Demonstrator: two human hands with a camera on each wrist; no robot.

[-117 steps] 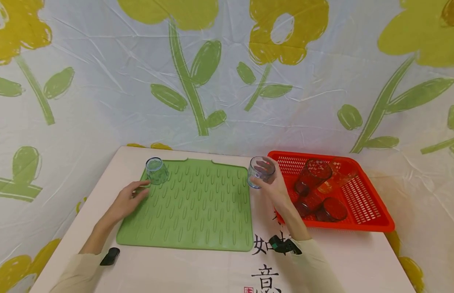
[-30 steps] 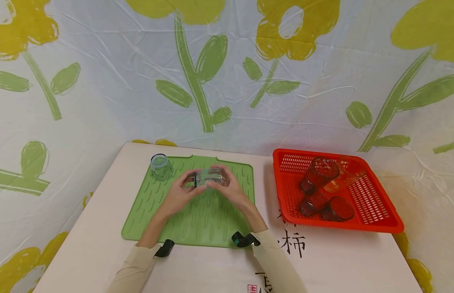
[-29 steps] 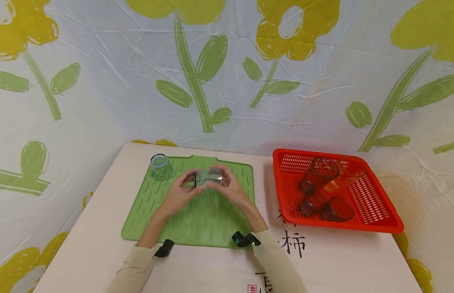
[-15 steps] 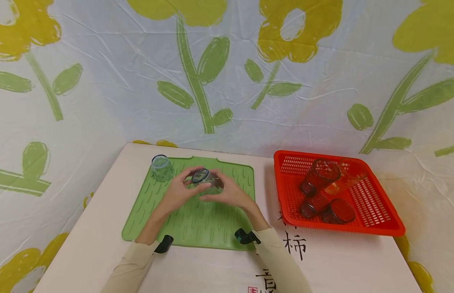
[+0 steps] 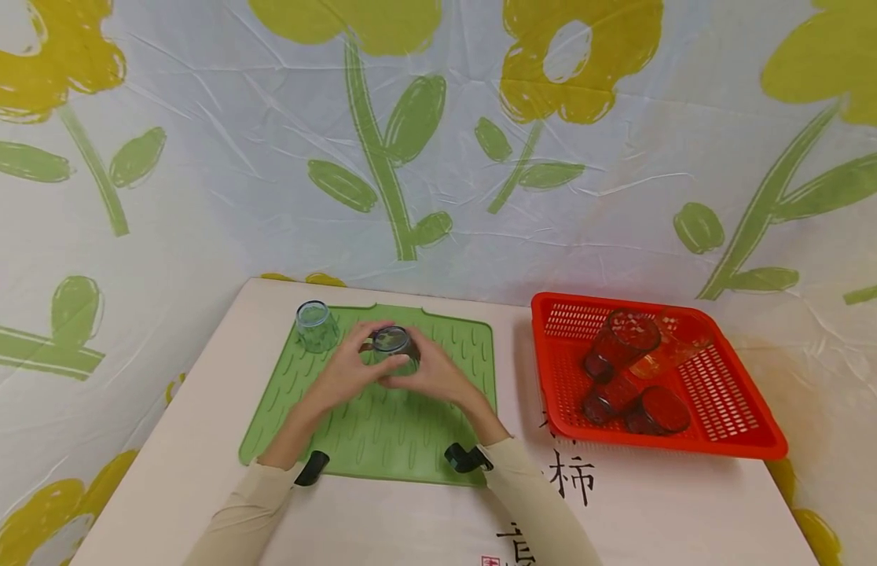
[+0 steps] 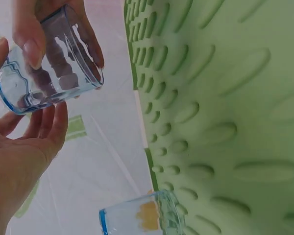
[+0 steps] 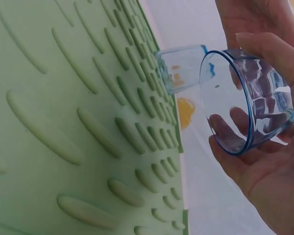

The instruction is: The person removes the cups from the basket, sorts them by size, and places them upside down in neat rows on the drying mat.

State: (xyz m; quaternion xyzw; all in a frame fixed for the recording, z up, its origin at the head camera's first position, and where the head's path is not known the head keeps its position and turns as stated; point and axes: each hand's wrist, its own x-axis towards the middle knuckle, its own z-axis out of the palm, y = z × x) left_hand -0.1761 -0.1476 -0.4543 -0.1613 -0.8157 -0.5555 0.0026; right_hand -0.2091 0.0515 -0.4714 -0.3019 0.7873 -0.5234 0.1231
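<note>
Between both hands, over the green ribbed mat (image 5: 389, 440), is a clear bluish glass tumbler (image 5: 393, 358). Its mouth faces the mat in both wrist views. The left hand (image 5: 343, 376) holds it from the left, with thumb and fingers around the end near its base (image 6: 19, 93). From the other side the right hand (image 5: 440, 376) grips the tumbler's wall, thumb on one side and fingers on the other. A gap shows between rim and mat in the wrist views. A second similar tumbler (image 5: 317, 328) stands upside down at the mat's far left corner.
To the right, a red plastic basket (image 5: 552, 393) holds several glasses (image 5: 622, 338) lying or leaning against one another. The white table (image 5: 382, 523) carries black written characters (image 5: 571, 478) in front of the basket. A flower-printed cloth (image 5: 269, 212) hangs behind.
The right hand has brought the tumbler from beside the basket to over the mat, and the left hand has joined. From lying sideways, the tumbler has turned to mouth down.
</note>
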